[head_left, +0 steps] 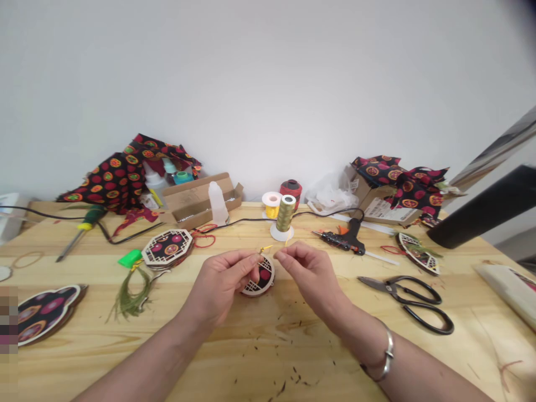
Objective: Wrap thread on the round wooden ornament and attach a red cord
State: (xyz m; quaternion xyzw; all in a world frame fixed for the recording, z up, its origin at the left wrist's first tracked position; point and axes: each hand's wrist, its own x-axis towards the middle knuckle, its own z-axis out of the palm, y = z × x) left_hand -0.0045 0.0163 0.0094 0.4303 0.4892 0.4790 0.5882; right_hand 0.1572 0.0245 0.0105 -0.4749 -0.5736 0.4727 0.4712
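Note:
My left hand [228, 279] is closed, its thumb and forefinger pinched at the top of a small round ornament [264, 279] with a pale lattice frame over dark patterned fabric. A short yellow cord [265, 248] sticks out above that pinch. My right hand [307, 271] is also closed, thumb against fingertips, on a thin yellow thread [287, 240] that shows above the fingers. Part of the ornament is hidden behind my left fingers. Just beyond the hands stands an olive-green thread spool [286, 213].
Black-handled scissors [404, 298] and a glue gun [345, 237] lie to the right. An octagonal ornament [168, 247], a green tassel [133, 293] and a screwdriver [81, 234] lie left. A yellow cord spool [272, 206], a red spool [292, 192] and an open cardboard box [201, 204] stand behind.

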